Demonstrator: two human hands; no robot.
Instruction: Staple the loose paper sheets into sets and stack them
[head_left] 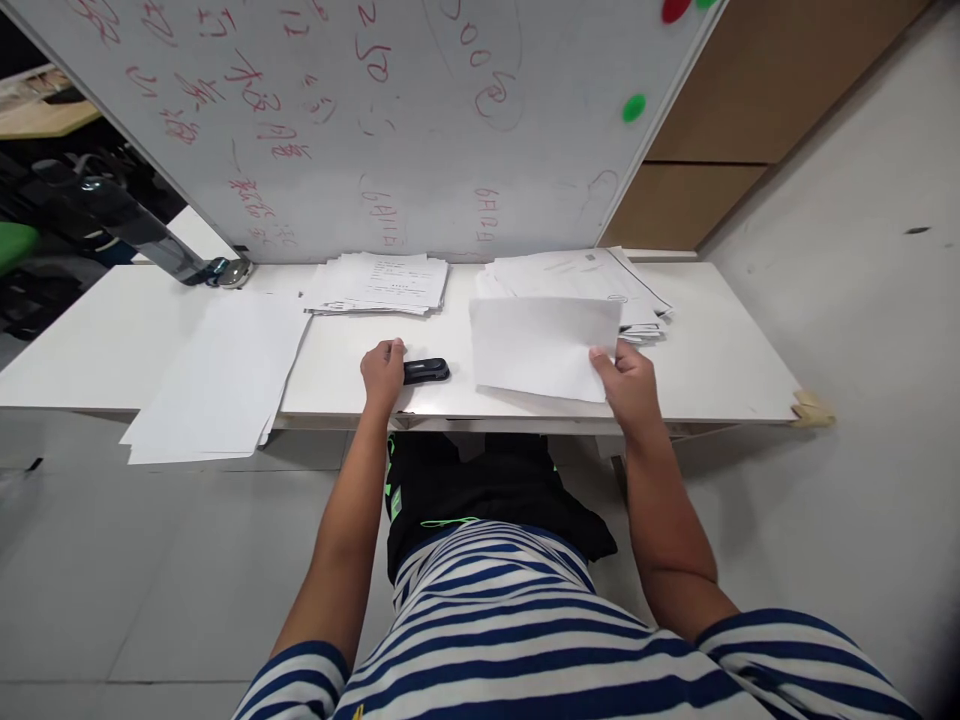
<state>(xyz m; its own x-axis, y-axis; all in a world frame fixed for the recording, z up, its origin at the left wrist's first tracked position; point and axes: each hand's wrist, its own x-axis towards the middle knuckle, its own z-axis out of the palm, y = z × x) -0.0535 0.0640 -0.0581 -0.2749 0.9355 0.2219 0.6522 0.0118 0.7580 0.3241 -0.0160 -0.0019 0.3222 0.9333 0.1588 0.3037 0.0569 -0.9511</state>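
Note:
My left hand [383, 372] is closed around one end of a black stapler [426, 371], low over the front of the desk. The stapler's other end sticks out to the right. On the right, a white paper sheet [541, 350] is pinched at its right edge by my right hand [628, 385], thumb on top. That sheet is tilted and covers part of a spread paper pile [570, 272] behind it. A neater stack of printed papers [379, 283] lies beyond my left hand. Blank white sheets [217, 375] lie farther left, overhanging the front edge.
A whiteboard [420, 130] with red handwriting stands along the back of the white desk [712, 370]. At the back left, a dark transparent bottle [142, 225] leans over the desk. Brown panels [697, 205] and a wall [847, 300] close off the right side.

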